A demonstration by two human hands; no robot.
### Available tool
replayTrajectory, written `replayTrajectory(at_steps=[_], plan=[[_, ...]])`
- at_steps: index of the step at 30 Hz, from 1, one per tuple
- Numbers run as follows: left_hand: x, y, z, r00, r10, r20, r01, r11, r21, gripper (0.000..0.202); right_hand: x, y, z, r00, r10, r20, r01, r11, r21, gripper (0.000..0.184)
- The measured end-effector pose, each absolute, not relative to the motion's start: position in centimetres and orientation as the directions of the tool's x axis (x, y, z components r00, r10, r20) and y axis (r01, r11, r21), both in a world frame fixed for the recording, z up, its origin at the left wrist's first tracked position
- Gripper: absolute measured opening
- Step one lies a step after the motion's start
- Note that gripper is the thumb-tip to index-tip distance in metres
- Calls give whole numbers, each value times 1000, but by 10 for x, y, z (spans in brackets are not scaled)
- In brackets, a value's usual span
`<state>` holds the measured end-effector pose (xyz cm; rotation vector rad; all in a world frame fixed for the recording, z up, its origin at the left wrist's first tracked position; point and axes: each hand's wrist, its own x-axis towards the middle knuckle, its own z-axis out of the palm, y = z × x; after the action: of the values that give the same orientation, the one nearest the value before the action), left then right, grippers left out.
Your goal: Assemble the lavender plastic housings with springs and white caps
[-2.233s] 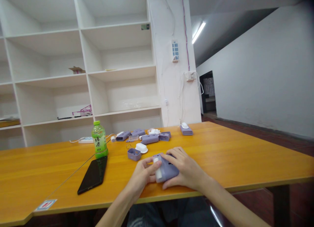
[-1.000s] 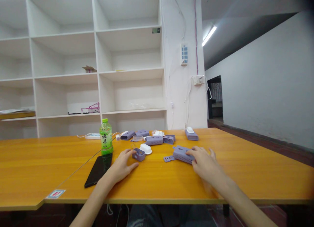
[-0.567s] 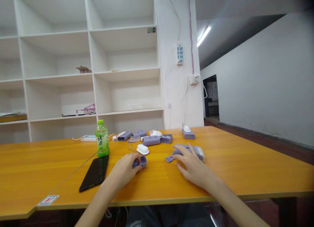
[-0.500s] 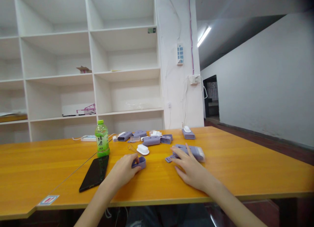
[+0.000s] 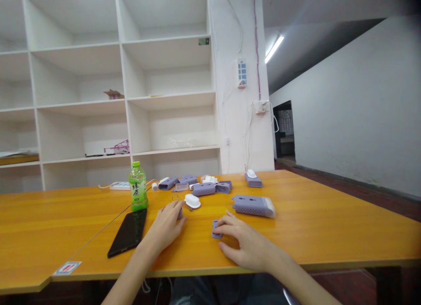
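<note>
My left hand (image 5: 168,220) is curled over a small purple plastic sleeve piece (image 5: 180,213), which it mostly hides. My right hand (image 5: 245,240) rests its fingertips on a small flat purple plate (image 5: 215,229) with slots, lying on the table; the thumb is apart from it. Beyond that hand lies a long purple perforated case (image 5: 251,205) with a pale translucent end and a small tab at its left. A white oval plastic part (image 5: 192,201) sits just past my left hand, beside a thin wire loop.
Several purple cases (image 5: 203,189) and white parts lie at the back of the wooden table (image 5: 312,226). Another purple case (image 5: 253,181) with a white piece on top stands farther right. To the left are a green tea bottle (image 5: 138,186), a black phone (image 5: 128,232) and a power strip (image 5: 119,186).
My right hand has left the long case and brought the small plate nearer and to the left. My left hand has moved slightly left with the sleeve piece, now covering more of it.
</note>
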<state>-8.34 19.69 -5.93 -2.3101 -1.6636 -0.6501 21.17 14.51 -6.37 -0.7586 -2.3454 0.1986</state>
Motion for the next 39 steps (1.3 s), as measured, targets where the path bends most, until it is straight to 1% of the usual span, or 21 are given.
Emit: replayTrajectory(at_steps=[2,4,5,7,9,13,15,17,18,20,22,24,26,29,30,31,33,34,36,39], plan=[[-84,200,-62,278,841,464,937,-343,60,25,212,147,-66,-575,593,564,495,801,-338,17],[-86,201,-63,260,841,475,946,-321,49,21,211,149,-68,-539,612,579,515,783,-349,5],[-87,202,-62,244,836,491,952,-304,45,20,211,150,-69,-524,620,585,524,775,-353,3],[-86,203,-59,227,819,527,958,-284,29,21,211,152,-71,-495,635,593,542,759,-360,5],[-81,207,-55,258,807,532,954,-300,-7,26,212,153,-72,-477,647,595,558,746,-363,4],[-59,227,-51,367,837,407,928,-360,-96,37,214,155,-74,-473,658,586,584,732,-351,9],[-49,240,-51,378,858,349,926,-356,-127,29,215,155,-75,-470,662,584,598,725,-342,9],[-45,250,-50,385,862,330,923,-357,-145,13,215,155,-75,-469,664,583,607,721,-333,9],[-45,253,-49,398,856,331,918,-369,-148,9,215,155,-74,-469,664,583,610,721,-330,9],[-48,256,-44,437,827,352,899,-415,-142,9,215,155,-74,-472,662,582,611,721,-326,9],[-52,252,-36,479,777,408,872,-474,-120,20,215,155,-74,-473,663,580,612,721,-326,10],[-53,241,-25,491,705,512,846,-526,-88,31,215,156,-74,-469,666,580,615,718,-327,11],[-52,222,-10,451,619,643,830,-555,-48,36,216,156,-74,-468,668,579,617,716,-327,11],[-48,186,11,276,462,843,807,-588,58,34,217,156,-75,-471,671,572,620,714,-326,15],[-47,174,17,172,404,898,751,-644,146,30,217,156,-76,-473,674,567,621,712,-328,20],[-45,162,22,75,388,919,681,-693,237,28,218,156,-76,-475,678,561,622,710,-330,25],[-44,142,27,-68,470,880,489,-753,440,29,218,156,-78,-481,685,547,623,706,-336,33],[-44,135,27,-98,541,835,392,-750,532,31,218,156,-79,-483,687,543,623,705,-339,34],[-46,127,25,-107,679,726,225,-695,683,35,218,156,-79,-485,685,544,616,709,-343,32],[-49,129,15,-62,842,536,49,-534,844,38,215,156,-77,-493,667,559,590,728,-349,26]])
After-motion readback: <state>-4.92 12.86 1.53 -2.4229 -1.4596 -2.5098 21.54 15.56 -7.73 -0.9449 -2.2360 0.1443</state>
